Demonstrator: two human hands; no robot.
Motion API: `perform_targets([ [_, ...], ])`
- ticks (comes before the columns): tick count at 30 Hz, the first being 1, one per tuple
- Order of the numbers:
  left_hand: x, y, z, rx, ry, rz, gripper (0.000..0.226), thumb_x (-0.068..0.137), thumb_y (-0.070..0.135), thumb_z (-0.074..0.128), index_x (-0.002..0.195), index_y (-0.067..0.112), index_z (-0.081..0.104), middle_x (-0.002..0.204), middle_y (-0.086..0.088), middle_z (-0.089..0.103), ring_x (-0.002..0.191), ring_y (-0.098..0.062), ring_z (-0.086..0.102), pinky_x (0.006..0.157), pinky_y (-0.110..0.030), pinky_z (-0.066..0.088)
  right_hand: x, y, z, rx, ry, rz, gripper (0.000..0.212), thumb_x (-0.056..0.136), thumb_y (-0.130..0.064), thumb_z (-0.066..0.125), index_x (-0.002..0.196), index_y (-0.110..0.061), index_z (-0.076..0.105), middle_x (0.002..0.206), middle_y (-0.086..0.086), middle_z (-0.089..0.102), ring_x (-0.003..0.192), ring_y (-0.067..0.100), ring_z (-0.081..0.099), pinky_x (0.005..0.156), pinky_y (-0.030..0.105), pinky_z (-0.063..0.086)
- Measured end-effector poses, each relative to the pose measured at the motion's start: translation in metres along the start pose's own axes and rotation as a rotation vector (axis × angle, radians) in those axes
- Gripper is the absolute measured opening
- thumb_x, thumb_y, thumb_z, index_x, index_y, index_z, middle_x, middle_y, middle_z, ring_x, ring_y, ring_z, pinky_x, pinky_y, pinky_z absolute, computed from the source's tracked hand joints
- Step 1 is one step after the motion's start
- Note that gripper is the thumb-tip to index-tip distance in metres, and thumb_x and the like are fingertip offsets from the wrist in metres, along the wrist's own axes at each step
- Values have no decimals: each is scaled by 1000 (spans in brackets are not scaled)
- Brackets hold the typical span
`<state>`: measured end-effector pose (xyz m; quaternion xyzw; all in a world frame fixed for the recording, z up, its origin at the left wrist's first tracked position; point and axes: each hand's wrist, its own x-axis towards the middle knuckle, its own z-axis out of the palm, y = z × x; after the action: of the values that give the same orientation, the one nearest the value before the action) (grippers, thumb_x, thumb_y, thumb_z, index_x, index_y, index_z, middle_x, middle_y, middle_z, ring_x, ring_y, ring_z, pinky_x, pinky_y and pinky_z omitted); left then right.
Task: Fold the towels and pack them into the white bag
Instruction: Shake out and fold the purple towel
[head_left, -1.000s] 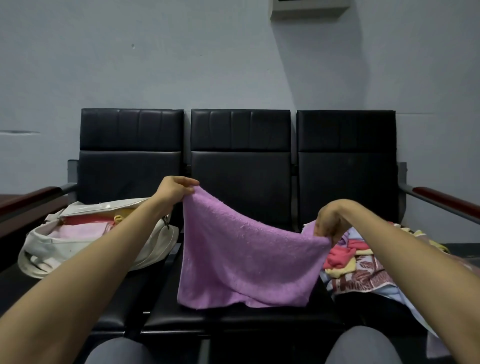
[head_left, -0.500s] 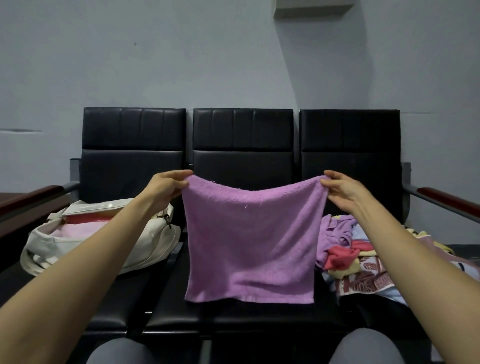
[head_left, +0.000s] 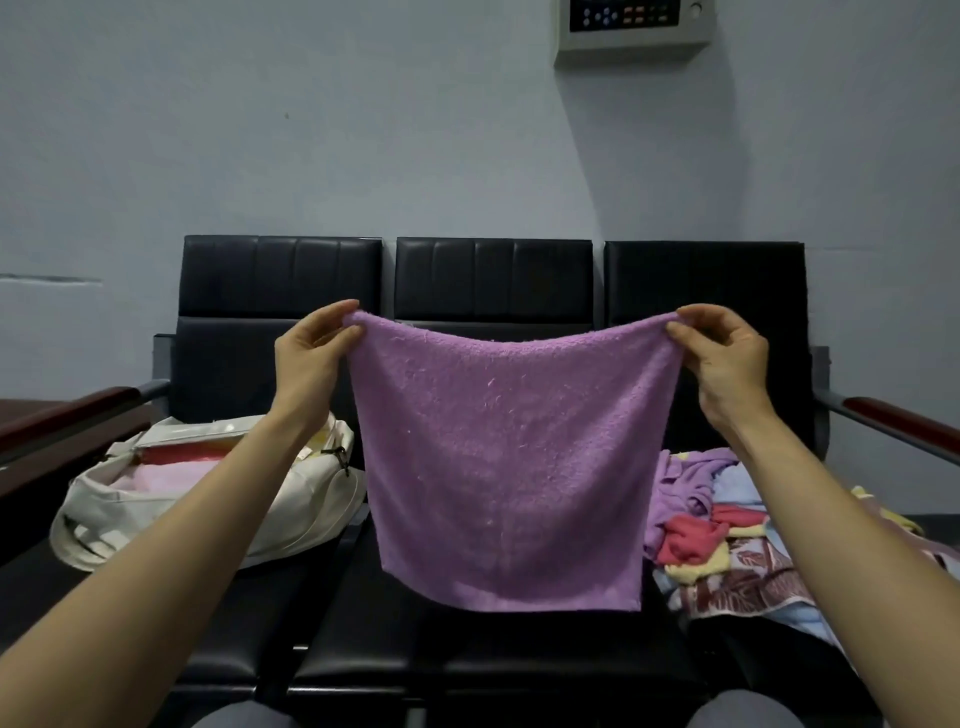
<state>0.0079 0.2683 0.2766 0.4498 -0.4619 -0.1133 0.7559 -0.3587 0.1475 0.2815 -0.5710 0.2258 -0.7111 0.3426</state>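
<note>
Higher now than before, the purple towel (head_left: 509, 467) hangs flat in front of me, my left hand (head_left: 311, 358) and right hand (head_left: 727, 364) each pinching a top corner, so I think folding starts next: bring the corners together, then pack it in the white bag (head_left: 296, 499).

The left grip (head_left: 311, 358) and right grip (head_left: 727, 364) each pinch a top corner of a purple towel (head_left: 509, 467), which hangs spread before the middle black seat (head_left: 467, 654). An open white bag (head_left: 291, 519) lies on the left seat, and a heap of towels (head_left: 727, 551) on the right.
</note>
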Motion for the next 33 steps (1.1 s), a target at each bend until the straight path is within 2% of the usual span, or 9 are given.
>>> perform_targets([
  [3,13,8,0,-23,-17,62,28,88,9,67,114,17,64,104,6,67,99,-6,64,86,-20,53,11,-6,6,88,29,-13,20,68,-21,74,86,-24,66,88,-6,67,87,8,65,76,18,53],
  [7,36,-3,11,-39,49,43,20,84,11,72,99,20,64,97,5,66,94,-9,64,85,-24,55,32,17,10,3,56,30,20,83,-6,71,87,-24,65,92,-4,65,91,10,63,79,23,53],
  [12,65,-81,30,291,53,-167,21,81,16,76,97,14,64,94,0,66,91,-16,62,90,-34,53,54,90,13,-217,52,202,24,83,1,68,84,-23,64,88,-4,64,89,13,61,78,24,49],
  [16,74,-149,43,481,35,-324,26,79,16,78,95,12,58,96,-6,62,94,-24,61,84,-40,54,58,160,14,-361,48,334,17,82,4,68,88,-12,66,82,-4,63,85,15,59,69,19,45],
  [21,76,-209,56,233,-2,-578,13,85,5,69,83,16,62,86,-6,63,92,-23,61,70,-27,53,48,229,16,-404,49,431,24,82,2,68,78,-20,64,78,-2,65,82,17,60,74,29,49],
  [23,71,-218,57,152,-51,-631,17,87,-4,62,90,12,65,83,-3,62,84,-17,59,68,-21,49,46,247,15,-391,58,451,26,83,2,68,76,-22,63,78,-1,65,81,18,60,72,31,51],
  [26,64,-224,55,166,-151,-603,33,83,-14,61,106,9,64,87,-3,64,80,-13,61,72,-20,51,44,258,11,-405,49,439,24,84,0,68,78,-23,64,79,-2,66,81,16,61,79,36,53],
  [30,60,-217,45,294,-136,-434,25,79,-11,67,86,13,67,83,-5,66,79,-16,61,73,-21,51,41,247,6,-411,37,381,25,86,-1,66,79,-24,64,80,-1,66,85,17,62,83,37,53],
  [33,60,-190,38,322,-62,-307,26,79,-5,70,78,22,68,84,-4,68,81,-16,64,74,-22,52,42,214,8,-368,38,310,20,87,-5,67,83,-24,65,84,-2,67,87,16,63,77,30,53],
])
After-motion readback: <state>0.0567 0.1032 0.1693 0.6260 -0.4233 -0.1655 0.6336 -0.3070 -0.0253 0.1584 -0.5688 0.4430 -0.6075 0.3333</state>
